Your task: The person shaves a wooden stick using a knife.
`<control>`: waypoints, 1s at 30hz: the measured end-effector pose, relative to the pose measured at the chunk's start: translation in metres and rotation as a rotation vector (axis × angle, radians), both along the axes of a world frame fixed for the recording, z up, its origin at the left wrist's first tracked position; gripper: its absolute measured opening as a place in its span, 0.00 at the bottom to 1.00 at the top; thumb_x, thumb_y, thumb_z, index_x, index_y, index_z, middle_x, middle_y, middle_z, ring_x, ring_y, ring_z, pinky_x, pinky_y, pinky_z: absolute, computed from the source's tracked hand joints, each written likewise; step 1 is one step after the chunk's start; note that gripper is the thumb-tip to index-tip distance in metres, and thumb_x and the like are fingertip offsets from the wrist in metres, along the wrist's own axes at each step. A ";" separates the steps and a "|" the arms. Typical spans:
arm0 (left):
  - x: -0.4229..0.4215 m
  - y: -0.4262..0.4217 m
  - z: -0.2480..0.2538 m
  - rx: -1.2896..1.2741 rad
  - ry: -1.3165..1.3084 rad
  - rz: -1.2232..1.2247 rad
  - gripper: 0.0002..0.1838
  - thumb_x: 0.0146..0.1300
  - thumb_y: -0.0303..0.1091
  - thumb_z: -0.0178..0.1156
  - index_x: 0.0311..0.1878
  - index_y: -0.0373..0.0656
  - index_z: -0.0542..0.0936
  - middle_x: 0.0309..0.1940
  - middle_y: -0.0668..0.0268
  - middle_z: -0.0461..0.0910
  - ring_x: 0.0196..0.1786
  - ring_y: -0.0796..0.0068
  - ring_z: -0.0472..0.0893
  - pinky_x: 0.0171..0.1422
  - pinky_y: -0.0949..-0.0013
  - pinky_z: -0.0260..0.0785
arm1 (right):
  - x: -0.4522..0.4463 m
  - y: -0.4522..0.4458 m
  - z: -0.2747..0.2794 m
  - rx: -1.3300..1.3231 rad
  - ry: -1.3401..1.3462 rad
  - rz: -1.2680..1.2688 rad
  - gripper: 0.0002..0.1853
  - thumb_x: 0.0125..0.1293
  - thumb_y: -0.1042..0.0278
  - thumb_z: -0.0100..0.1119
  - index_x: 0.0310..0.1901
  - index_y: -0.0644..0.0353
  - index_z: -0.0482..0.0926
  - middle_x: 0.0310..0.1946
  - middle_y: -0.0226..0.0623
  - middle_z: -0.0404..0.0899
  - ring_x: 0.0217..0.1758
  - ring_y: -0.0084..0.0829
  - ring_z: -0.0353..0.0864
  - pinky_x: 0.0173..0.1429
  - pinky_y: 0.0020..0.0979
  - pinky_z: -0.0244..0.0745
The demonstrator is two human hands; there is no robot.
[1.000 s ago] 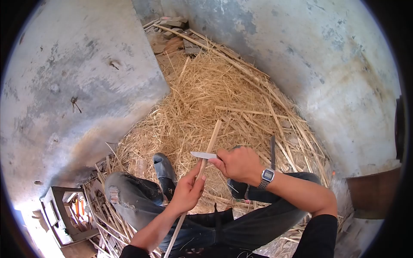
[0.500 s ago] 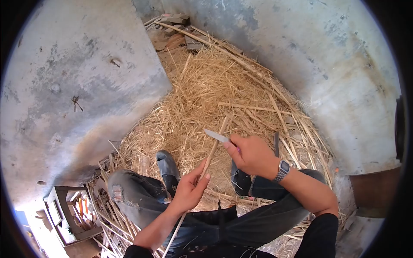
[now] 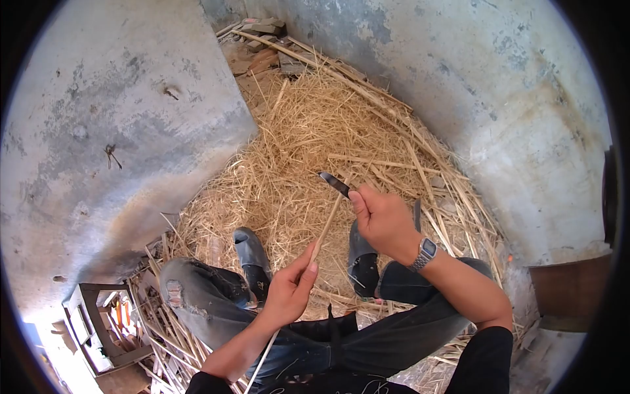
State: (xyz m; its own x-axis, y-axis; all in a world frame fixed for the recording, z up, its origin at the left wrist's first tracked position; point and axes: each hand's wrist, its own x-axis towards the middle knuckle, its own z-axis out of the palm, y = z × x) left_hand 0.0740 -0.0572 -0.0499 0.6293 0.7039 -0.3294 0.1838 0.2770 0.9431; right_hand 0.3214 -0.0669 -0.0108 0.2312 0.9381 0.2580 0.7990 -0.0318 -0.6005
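Currently, the left hand [image 3: 291, 292] pinches a pale wooden strip [image 3: 331, 220], slanting forward; the right hand [image 3: 387, 220] has its grip closed round a knife [image 3: 335, 184] near the far end; seemingly mid-shaving, another stroke would need its edge against the wood.

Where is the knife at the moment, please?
In the head view, the knife is in the right hand, near the far end of the wooden strip.
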 end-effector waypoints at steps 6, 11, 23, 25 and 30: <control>0.006 0.003 0.001 0.121 0.034 0.030 0.26 0.82 0.38 0.56 0.78 0.41 0.69 0.25 0.80 0.65 0.28 0.91 0.61 0.32 0.79 0.55 | -0.040 -0.021 -0.014 -0.068 0.072 0.205 0.16 0.80 0.61 0.54 0.33 0.60 0.74 0.17 0.49 0.73 0.20 0.53 0.77 0.25 0.48 0.68; 0.004 0.009 0.006 -0.091 -0.043 0.027 0.28 0.81 0.38 0.57 0.79 0.42 0.68 0.22 0.81 0.66 0.25 0.93 0.62 0.28 0.80 0.53 | -0.025 -0.007 -0.020 -0.020 0.022 0.201 0.15 0.79 0.61 0.54 0.34 0.60 0.73 0.19 0.50 0.75 0.20 0.54 0.77 0.25 0.49 0.69; 0.000 0.016 0.008 -0.339 -0.198 -0.001 0.29 0.82 0.39 0.56 0.79 0.41 0.66 0.20 0.78 0.66 0.16 0.88 0.60 0.20 0.77 0.49 | -0.037 -0.014 -0.009 -0.261 0.446 0.292 0.19 0.82 0.58 0.50 0.34 0.62 0.78 0.18 0.48 0.75 0.20 0.48 0.76 0.28 0.42 0.69; 0.002 0.018 0.007 -0.359 -0.202 -0.004 0.30 0.81 0.40 0.57 0.80 0.41 0.65 0.21 0.78 0.67 0.17 0.89 0.60 0.21 0.78 0.50 | -0.033 -0.013 -0.011 -0.272 0.482 0.309 0.20 0.82 0.58 0.50 0.33 0.63 0.79 0.16 0.44 0.74 0.19 0.42 0.75 0.28 0.39 0.68; 0.000 0.017 -0.001 -0.214 -0.157 0.057 0.31 0.78 0.37 0.63 0.80 0.43 0.67 0.26 0.76 0.74 0.25 0.91 0.68 0.28 0.80 0.59 | -0.017 -0.005 -0.005 -0.396 0.869 0.157 0.21 0.79 0.53 0.57 0.35 0.63 0.83 0.20 0.26 0.74 0.25 0.18 0.70 0.29 0.30 0.66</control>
State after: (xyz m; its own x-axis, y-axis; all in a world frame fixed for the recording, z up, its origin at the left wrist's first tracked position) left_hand 0.0737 -0.0400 -0.0511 0.6461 0.6644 -0.3758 0.0185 0.4786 0.8779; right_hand 0.3047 -0.0724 -0.0153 0.0568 0.9567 -0.2854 0.0938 -0.2897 -0.9525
